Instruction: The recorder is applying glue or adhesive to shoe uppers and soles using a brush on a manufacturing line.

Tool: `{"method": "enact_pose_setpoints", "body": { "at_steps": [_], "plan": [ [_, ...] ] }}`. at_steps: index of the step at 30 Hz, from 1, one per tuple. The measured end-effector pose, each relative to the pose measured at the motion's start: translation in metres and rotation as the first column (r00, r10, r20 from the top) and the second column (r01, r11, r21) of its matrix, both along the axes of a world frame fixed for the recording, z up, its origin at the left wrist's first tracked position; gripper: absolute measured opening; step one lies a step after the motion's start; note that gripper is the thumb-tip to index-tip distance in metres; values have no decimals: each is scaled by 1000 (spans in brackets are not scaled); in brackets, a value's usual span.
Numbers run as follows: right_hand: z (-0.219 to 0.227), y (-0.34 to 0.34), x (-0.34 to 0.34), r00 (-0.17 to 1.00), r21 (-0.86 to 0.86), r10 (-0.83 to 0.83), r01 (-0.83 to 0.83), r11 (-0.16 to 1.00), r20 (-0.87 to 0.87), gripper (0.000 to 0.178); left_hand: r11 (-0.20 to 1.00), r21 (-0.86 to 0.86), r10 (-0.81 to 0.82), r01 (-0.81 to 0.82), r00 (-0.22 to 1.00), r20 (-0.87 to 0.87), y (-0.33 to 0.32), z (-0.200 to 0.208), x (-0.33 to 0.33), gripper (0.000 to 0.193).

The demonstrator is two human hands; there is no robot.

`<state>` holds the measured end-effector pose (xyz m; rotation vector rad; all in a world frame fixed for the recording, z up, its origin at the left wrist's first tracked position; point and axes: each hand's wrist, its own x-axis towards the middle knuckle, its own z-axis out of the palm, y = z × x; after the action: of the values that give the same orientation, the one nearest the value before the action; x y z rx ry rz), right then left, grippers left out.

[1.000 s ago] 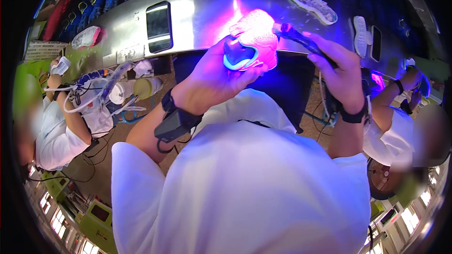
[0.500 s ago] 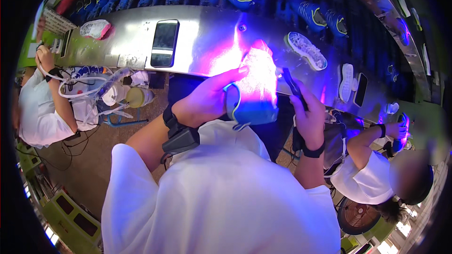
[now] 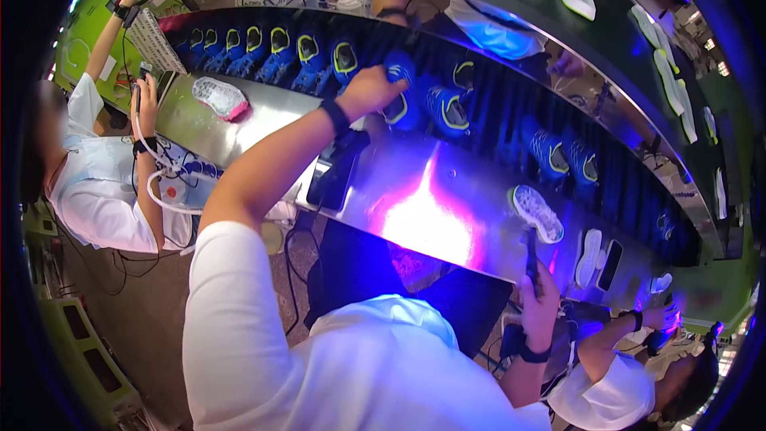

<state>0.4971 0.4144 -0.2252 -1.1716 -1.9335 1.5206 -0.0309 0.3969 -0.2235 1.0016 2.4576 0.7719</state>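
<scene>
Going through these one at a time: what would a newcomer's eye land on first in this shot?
Most likely the blazing white-and-pink patch of light near the close edge of the metal bench, in front of the person. Next, the row of blue shoes with yellow-green collars along the bench's far side, where the left hand is stretched out. Then the right hand, lower right, holding a slim dark tool.
</scene>
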Motion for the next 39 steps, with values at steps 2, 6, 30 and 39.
{"method": "enact_pose_setpoints", "body": {
  "at_steps": [2, 6, 30, 39],
  "plan": [
    [8, 0, 7, 985, -101, -163, 169, 980, 59, 43, 985, -167, -94, 46, 951, -294, 32, 1, -38, 47],
    [9, -5, 5, 975, -52, -206, 211, 976, 89, 41, 977, -211, -117, 16, 873, -474, 53, -63, -127, 43],
    [-11, 12, -2, 983, 142, -185, 181, 973, 15, 39, 909, 152, -297, 388, 859, -417, 58, -49, 62, 72],
    [-11, 13, 18, 960, 105, -268, 259, 960, 84, 35, 984, -106, 104, -142, 946, -306, 90, -62, 75, 65]
  ]
}}
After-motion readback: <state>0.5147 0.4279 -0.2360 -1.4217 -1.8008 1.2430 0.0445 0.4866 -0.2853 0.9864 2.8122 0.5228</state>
